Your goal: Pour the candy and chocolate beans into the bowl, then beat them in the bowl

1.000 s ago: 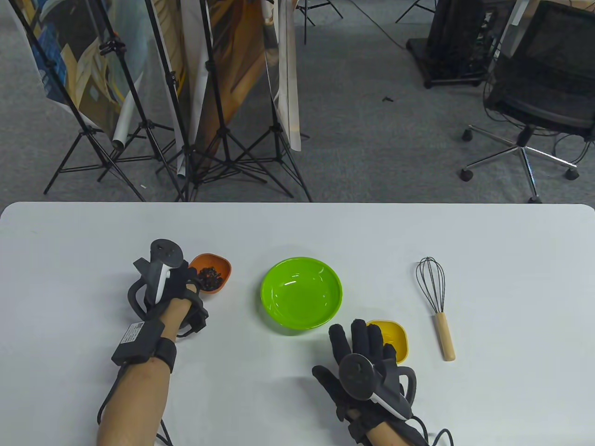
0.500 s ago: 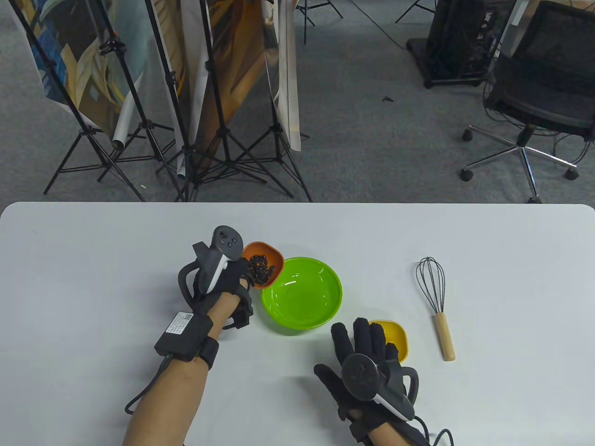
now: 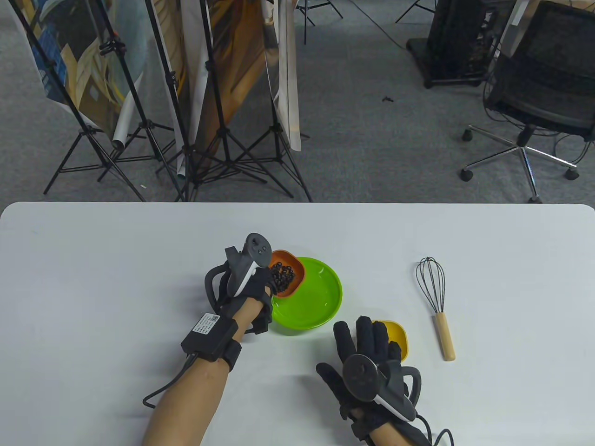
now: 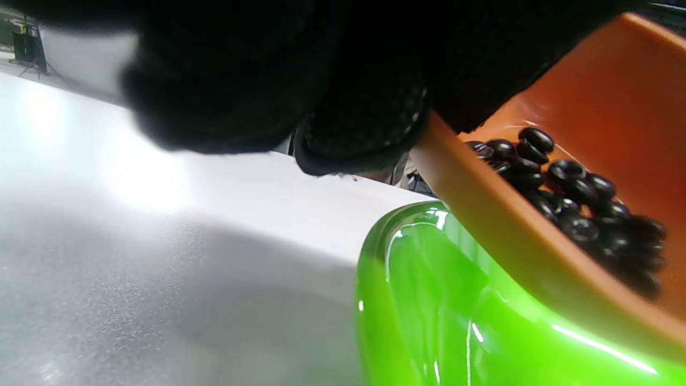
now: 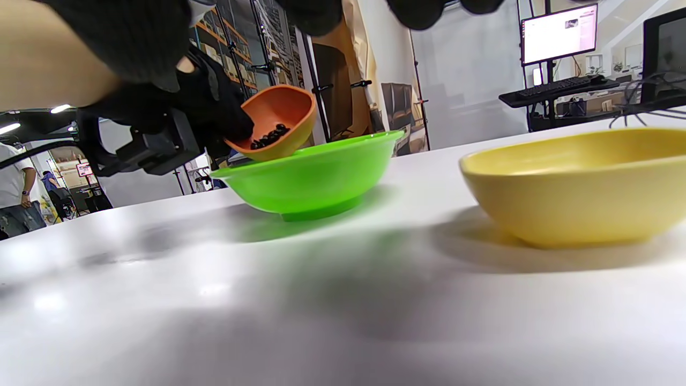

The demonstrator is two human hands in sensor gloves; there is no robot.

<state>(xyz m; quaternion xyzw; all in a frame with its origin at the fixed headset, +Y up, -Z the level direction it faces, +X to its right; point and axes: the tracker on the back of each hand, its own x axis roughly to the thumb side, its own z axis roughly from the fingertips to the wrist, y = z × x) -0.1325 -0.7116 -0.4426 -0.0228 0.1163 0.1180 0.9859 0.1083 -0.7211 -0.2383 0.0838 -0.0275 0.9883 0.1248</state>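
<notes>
Item: my left hand. Fingers and thumb clamped on the near rim of the orange dish, carried off the table and tilted over the left edge of the green bowl. Dish sits at about ten o'clock over the bowl; in the right wrist view its underside looks to touch the bowl rim, though I cannot tell for certain.

Item: chocolate beans. Dark, glossy, heaped in the low side of the tilted dish, all inside it. Bowl interior, where visible, shows bare green.

Item: my right hand. Fingers straight and slightly apart, gripping nothing, lying at five o'clock from the bowl. Fingertips overlap the near left edge of the yellow dish in the table view; whether they touch it I cannot tell. Contents of this dish not visible.

Item: whisk. Wire head, wooden handle, flat on the white table at three o'clock from the bowl, well apart, handle toward me.
</notes>
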